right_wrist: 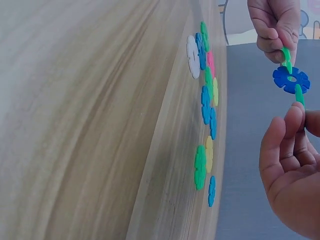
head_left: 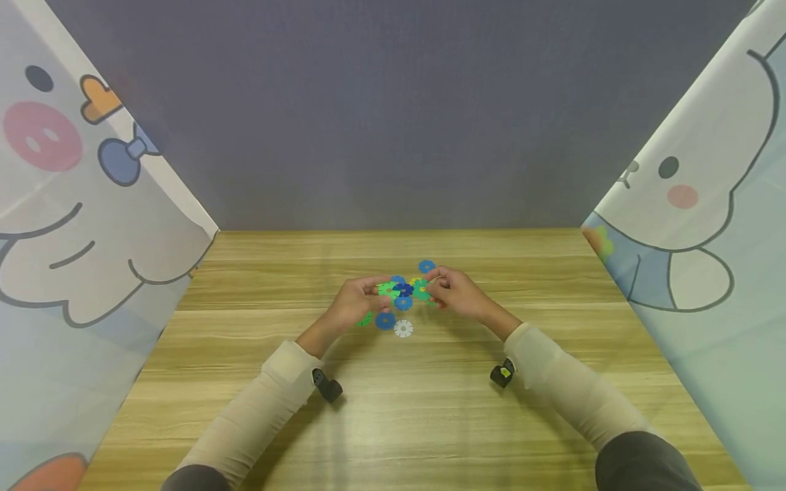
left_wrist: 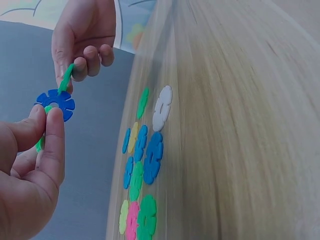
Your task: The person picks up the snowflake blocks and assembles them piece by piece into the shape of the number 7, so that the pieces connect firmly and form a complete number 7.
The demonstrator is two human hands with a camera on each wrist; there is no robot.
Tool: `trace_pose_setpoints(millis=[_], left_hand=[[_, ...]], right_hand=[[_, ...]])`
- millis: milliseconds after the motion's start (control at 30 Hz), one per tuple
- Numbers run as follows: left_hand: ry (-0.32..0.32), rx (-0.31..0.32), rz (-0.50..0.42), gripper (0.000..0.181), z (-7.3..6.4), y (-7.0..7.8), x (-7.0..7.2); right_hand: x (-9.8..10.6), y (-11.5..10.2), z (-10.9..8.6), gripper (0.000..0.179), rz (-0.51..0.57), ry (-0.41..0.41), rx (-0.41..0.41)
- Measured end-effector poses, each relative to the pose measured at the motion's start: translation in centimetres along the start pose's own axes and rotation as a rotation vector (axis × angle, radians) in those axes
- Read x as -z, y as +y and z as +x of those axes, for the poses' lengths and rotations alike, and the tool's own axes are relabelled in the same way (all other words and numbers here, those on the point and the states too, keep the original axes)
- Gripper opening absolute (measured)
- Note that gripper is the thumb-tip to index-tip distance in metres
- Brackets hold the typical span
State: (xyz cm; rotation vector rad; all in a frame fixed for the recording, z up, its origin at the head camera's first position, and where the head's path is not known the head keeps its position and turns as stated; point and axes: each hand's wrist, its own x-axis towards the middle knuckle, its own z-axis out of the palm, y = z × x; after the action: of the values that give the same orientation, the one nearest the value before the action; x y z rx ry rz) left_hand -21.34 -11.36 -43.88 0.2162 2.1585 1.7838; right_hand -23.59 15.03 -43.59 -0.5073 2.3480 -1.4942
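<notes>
Above the table, my left hand pinches a light green notched flower disc between thumb and fingers. Opposite it, my right hand pinches a green notched disc. Between these two sits a dark blue disc; both green discs meet its rim, one on each side, so the three look joined in a row. In the right wrist view the dark blue disc lies between the hands, with the green ones turned edge-on. The left fingers partly hide the light green disc in the left wrist view.
Loose notched discs lie on the wooden table beneath the hands: white, blue, pink, yellow and several more. A grey panel rises behind the table; cartoon-printed sheets stand at both sides.
</notes>
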Motion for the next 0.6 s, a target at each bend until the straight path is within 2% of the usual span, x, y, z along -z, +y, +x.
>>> trace_pose_setpoints(millis=[400,600], left_hand=[[-0.022,-0.024,0.031,0.058,0.20,-0.03,-0.21],[-0.042,-0.031,0.022,0.059,0.11,0.17,-0.29]], right_hand=[[-0.28,-0.18,0.09,0.033,0.149,-0.020,-0.045],[-0.42,-0.12,0.05,0.030,0.156,-0.021,-0.054]])
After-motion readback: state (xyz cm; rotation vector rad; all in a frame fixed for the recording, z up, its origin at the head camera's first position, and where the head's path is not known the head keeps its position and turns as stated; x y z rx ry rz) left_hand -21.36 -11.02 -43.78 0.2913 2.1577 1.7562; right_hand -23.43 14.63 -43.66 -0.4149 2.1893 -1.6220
